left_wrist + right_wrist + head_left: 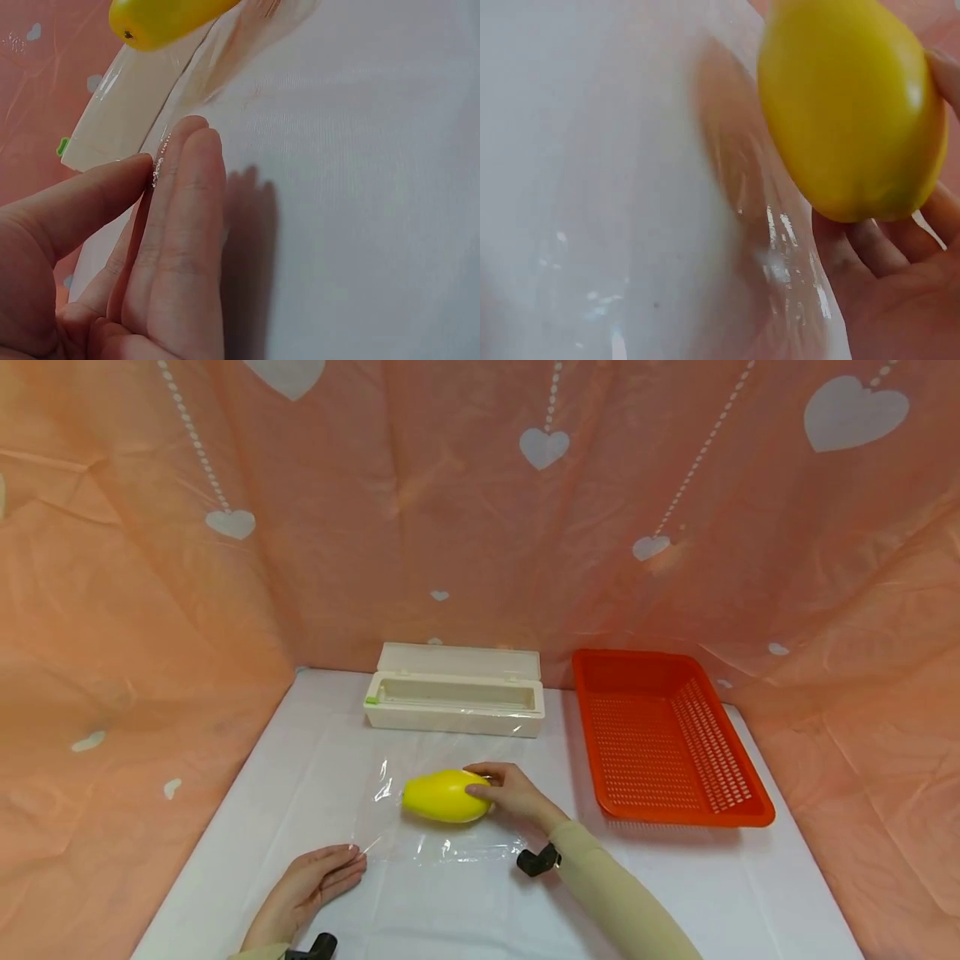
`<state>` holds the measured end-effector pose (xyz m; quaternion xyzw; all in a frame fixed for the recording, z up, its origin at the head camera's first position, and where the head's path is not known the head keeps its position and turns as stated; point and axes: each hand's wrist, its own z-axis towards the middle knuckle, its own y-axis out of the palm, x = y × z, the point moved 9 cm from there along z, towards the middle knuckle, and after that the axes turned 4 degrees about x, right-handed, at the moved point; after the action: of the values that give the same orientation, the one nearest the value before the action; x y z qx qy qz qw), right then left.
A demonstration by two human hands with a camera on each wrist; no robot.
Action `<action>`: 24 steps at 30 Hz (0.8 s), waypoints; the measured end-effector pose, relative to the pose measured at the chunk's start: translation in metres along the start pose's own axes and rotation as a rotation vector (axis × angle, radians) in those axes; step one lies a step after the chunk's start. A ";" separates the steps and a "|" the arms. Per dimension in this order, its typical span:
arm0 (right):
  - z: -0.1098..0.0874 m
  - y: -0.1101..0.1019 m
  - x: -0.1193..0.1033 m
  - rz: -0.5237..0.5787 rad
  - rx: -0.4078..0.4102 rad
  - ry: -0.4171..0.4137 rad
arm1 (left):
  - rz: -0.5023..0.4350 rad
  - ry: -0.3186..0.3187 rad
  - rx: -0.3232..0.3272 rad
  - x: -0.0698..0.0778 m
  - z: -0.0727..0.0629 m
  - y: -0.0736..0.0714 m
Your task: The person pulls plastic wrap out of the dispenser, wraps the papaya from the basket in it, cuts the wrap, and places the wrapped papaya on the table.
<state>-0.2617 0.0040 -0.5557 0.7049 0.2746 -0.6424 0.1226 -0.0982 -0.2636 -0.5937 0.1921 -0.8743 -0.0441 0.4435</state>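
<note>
A smooth yellow papaya [444, 796] lies on its side over a sheet of clear cling film [480, 852] in the head view. My right hand [517, 795] grips its broad right end, thumb on the near side and fingers around the far side. In the right wrist view the papaya [847, 112] sits between thumb and fingers. At the film's near left corner is my left hand [311, 887]. In the left wrist view its thumb and index finger [90, 199] pinch the glinting film edge, while the other fingers are nearly straight.
Behind the film stands a long cream cling film box [453, 720], lid raised, with a green slider [372, 701] at its left. An orange-red perforated basket [645, 752] occupies the right side. Pink curtain walls [465, 543] with hearts enclose the white table [247, 827].
</note>
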 end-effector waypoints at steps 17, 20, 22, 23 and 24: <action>-0.002 -0.001 0.003 -0.046 0.009 0.055 | -0.044 0.007 0.002 0.005 0.000 0.003; -0.002 -0.001 0.000 -0.052 -0.007 0.022 | -0.050 0.005 0.041 0.006 0.002 0.003; -0.002 -0.001 -0.001 -0.058 -0.017 0.010 | -0.069 0.003 0.058 0.006 0.002 0.003; -0.003 -0.001 -0.002 -0.061 -0.022 0.002 | -0.081 0.003 0.058 0.007 0.002 0.003; -0.003 -0.001 -0.003 -0.063 -0.027 -0.006 | -0.093 0.005 0.051 0.008 0.001 0.004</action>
<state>-0.2598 0.0054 -0.5523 0.6922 0.3048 -0.6444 0.1125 -0.1049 -0.2629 -0.5872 0.2439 -0.8641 -0.0419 0.4382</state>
